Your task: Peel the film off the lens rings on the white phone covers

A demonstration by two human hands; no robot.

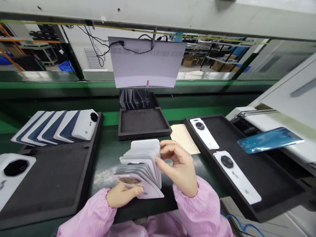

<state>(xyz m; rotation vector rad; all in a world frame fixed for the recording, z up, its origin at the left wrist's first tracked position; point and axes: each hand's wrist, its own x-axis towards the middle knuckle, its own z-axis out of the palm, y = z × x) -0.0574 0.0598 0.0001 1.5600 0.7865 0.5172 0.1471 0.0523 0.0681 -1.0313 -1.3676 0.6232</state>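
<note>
A fanned stack of white and grey phone back covers [140,161] is held low over the bench in front of me. My left hand [123,195] is closed on its near lower end, the thumb lying across the front cover beside an oval camera opening. At the stack's right edge is my right hand [176,164], its thumb and bent fingers pinching the edges of several covers. The covers stand tilted and slightly spread apart. My left fingers behind the stack are hidden.
A left black tray [56,184] bears overlapping covers [81,123]. Behind my hands stands a smaller tray [144,121] with dark sheets. The right tray [276,184] holds white covers [237,176] and a blue-filmed panel [269,140]. A dotted sticker sheet [185,138] lies between; a monitor [148,65] hangs above.
</note>
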